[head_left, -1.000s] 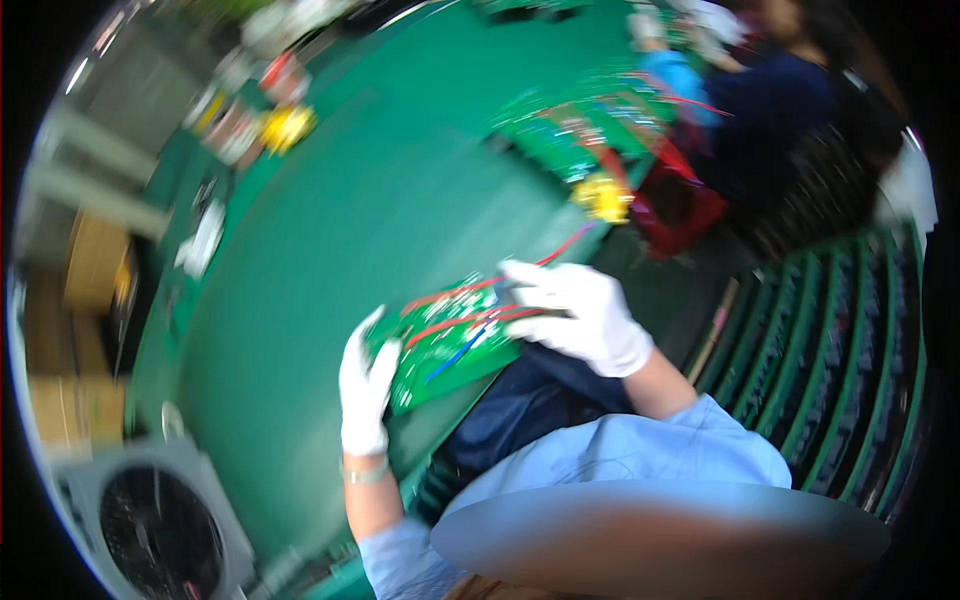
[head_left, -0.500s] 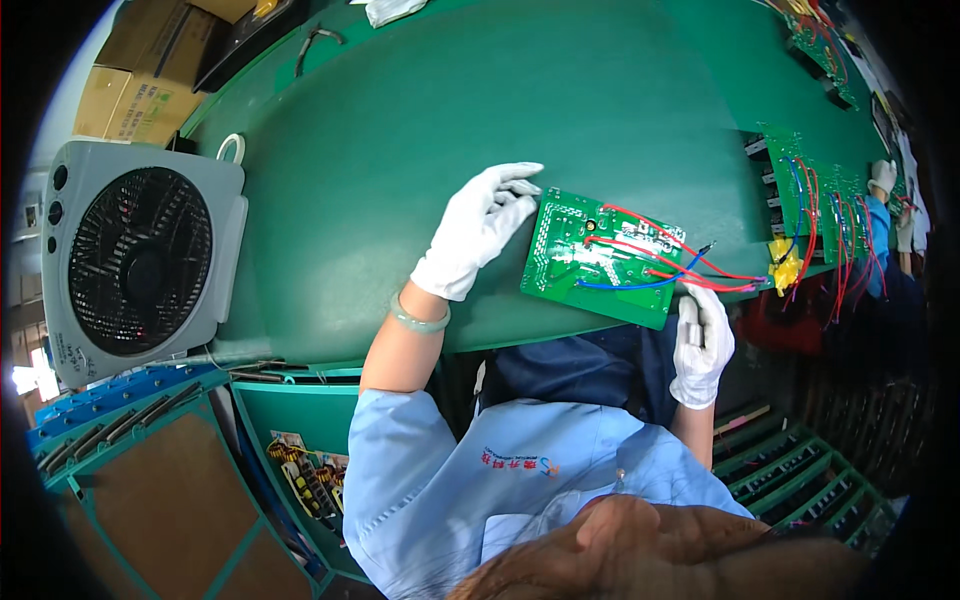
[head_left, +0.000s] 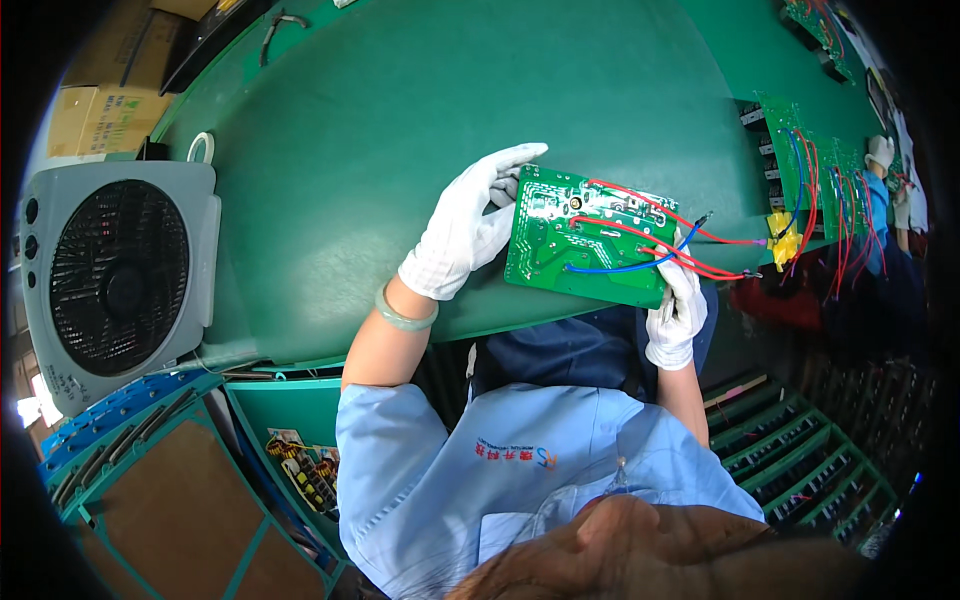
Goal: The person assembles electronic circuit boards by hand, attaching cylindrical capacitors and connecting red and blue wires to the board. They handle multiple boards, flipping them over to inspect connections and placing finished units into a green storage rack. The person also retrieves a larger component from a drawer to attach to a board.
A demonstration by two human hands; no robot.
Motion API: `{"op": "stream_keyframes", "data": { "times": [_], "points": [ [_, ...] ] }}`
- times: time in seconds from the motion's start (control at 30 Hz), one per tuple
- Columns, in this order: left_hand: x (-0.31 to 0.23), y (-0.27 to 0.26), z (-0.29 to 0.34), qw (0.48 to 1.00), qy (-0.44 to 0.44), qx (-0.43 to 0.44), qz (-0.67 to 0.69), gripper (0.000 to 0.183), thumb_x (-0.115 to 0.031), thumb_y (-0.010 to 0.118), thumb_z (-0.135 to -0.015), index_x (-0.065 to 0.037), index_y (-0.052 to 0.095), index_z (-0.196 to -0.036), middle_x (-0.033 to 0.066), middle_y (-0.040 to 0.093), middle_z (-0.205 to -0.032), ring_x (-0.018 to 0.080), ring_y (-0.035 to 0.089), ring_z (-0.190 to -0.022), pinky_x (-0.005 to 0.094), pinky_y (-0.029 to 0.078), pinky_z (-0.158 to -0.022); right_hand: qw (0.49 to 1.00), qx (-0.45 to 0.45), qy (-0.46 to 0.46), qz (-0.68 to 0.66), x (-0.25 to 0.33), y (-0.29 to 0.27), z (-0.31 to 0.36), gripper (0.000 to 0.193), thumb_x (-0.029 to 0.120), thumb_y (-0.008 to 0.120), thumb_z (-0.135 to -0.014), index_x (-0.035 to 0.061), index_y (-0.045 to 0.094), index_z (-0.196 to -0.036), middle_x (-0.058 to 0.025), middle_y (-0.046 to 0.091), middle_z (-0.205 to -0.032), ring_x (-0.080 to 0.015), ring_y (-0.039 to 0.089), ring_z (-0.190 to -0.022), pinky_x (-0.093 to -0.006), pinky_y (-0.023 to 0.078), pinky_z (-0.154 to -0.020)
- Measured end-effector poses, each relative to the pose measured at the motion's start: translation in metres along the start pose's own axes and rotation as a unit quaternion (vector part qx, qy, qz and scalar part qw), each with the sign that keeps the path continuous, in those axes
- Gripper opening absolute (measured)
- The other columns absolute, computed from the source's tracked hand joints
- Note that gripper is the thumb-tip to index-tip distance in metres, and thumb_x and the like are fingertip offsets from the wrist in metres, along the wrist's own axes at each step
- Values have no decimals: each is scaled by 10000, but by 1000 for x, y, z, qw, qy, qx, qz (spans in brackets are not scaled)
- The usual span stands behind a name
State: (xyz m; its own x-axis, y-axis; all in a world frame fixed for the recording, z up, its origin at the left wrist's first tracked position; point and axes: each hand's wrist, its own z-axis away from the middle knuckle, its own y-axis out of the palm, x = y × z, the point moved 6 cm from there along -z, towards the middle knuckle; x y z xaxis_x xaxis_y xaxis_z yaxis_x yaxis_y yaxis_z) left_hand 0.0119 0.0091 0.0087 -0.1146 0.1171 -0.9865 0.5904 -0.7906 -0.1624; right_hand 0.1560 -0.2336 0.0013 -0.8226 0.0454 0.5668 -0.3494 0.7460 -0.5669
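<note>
One circuit board (head_left: 590, 240), lettered shirt (head_left: 545, 430), printed carton (head_left: 115, 125)

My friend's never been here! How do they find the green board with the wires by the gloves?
Start at the big green tabletop and look along its edge nearest the person. There, between the white-gloved left hand and white-gloved right hand, is a flat rectangular green circuit board. Unlike the wired green boards farther right, it's between those gloves.
</note>
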Motion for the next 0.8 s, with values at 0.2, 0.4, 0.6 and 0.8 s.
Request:
{"op": "stream_keyframes", "data": {
  "times": [0.2, 0.4, 0.6, 0.8],
  "points": [
    [-11, 0, 5, 1000, 28, 2, 7, 529, 25, 685, -889, -21, 528, -1391, 55, 648, -1160, 73, 582, -995, 203, 459, -838, 1000, -4, 5, -18, -3, 1, 15, 213, 18, 628, -895, 14, 656, -1106, -200, 716, -1057, -366, 709, -950, -405, 559, -839],
    [-23, 1, 11, 995, 95, 10, 11, 676, -5, 689, -886, 24, 370, -1481, 103, 665, -1167, 104, 605, -968, 244, 473, -837, 999, -20, -20, -15, -10, 2, 26, 274, 40, 661, -849, 44, 649, -1123, -183, 721, -1092, -371, 706, -1010, -427, 553, -865],
    [-25, 2, 13, 994, 104, 2, 16, 763, -29, 683, -895, 21, 269, -1534, 119, 680, -1137, 127, 634, -926, 260, 497, -815, 1000, -14, -15, -9, -8, 2, 26, 267, 81, 692, -842, 52, 643, -1103, -178, 720, -1107, -390, 699, -1026, -425, 553, -857],
    [-34, 2, 15, 992, 129, -4, -17, 717, -11, 659, -915, 6, 295, -1533, 96, 688, -1125, 126, 646, -897, 260, 518, -790, 999, -25, -24, -15, -8, 1, 28, 271, 130, 709, -840, 51, 659, -1094, -174, 720, -1112, -382, 703, -1025, -426, 551, -847]
  ]
}}
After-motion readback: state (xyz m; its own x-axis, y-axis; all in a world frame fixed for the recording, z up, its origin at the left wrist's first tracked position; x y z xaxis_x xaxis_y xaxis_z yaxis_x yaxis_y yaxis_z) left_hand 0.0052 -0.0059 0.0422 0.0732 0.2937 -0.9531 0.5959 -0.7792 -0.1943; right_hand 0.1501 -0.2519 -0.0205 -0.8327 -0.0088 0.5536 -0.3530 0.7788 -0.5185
